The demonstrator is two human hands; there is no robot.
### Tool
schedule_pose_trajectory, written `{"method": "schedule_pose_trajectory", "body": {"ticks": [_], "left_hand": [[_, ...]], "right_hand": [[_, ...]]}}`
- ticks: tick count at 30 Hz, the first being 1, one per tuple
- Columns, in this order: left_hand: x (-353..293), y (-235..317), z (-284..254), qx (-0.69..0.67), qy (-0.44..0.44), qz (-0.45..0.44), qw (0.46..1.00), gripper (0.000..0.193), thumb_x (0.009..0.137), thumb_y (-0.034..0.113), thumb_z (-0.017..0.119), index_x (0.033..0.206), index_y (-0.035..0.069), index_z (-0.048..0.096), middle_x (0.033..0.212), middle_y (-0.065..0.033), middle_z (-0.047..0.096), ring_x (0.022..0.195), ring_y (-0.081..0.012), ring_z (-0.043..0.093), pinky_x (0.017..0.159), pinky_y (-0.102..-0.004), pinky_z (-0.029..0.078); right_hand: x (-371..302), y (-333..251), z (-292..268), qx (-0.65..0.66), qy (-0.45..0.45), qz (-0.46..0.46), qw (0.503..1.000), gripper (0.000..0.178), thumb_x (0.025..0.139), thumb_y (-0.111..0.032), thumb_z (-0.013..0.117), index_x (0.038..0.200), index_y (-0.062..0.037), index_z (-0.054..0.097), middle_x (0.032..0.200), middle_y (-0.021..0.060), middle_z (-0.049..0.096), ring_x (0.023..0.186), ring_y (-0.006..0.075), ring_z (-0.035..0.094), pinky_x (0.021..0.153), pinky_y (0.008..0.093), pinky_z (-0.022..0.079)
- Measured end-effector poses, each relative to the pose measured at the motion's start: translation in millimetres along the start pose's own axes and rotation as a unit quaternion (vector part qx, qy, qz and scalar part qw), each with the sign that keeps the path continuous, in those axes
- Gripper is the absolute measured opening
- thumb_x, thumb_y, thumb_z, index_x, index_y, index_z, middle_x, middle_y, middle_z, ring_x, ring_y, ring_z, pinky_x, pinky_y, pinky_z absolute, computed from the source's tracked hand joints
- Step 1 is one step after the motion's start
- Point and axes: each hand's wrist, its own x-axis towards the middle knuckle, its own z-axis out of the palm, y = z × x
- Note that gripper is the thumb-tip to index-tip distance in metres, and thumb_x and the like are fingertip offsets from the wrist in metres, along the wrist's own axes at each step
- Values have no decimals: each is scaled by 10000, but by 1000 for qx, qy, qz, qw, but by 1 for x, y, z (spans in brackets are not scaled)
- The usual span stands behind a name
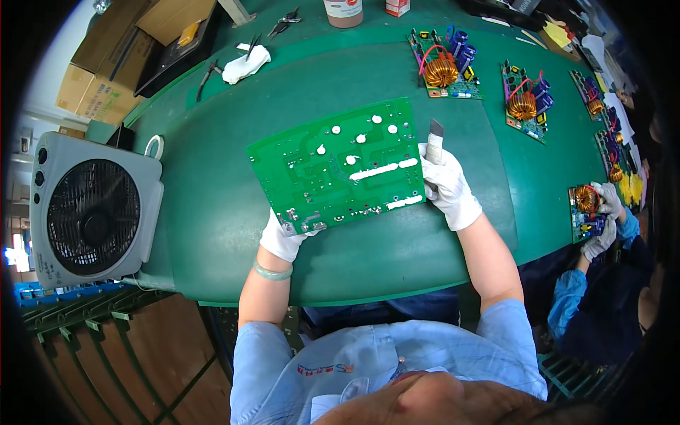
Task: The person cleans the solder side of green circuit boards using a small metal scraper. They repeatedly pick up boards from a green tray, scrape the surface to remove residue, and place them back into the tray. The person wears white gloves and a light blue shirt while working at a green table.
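A large green circuit board (333,166) is held tilted above the table, its solder side up, with white blobs and white strips on it. My left hand (283,239), in a white glove, grips its lower left corner; the fingers are partly hidden under the board. At the right edge my gloved right hand (448,185) is closed against the board. That same hand also holds a flat tool (435,138) with a slanted grey tip and a pale wrapped handle, pointing away from me. What lies beneath the board is hidden.
A grey box fan (95,212) stands at the left. Component-filled boards (443,71) sit at the far right. Pliers (207,79), a white cloth (246,65) and a tub (343,13) lie farther back. A co-worker's gloved hands (602,219) hold another board at the right.
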Motion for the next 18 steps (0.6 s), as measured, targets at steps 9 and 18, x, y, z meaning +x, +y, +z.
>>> {"method": "schedule_pose_trajectory", "body": {"ticks": [9, 18], "left_hand": [[0, 2, -6, 21, 31, 14, 999, 432, 1017, 346, 399, 1329, 65, 501, 1268, -141, 585, 1075, -297, 629, 826, -442, 580], [-1, 3, -7, 21, 42, 22, 999, 436, 1015, 357, 397, 1312, 60, 512, 1244, -143, 598, 1051, -297, 640, 798, -438, 588]], "right_hand": [[4, -1, -2, -42, 7, 23, 999, 362, 889, -237, 672, 1147, 7, 597, 761, -22, 596, 489, 9, 417, 417, 167, 279], [3, -3, 1, -52, 11, 20, 998, 387, 891, -275, 679, 1143, 13, 618, 690, -42, 534, 487, 16, 382, 419, 195, 231]]}}
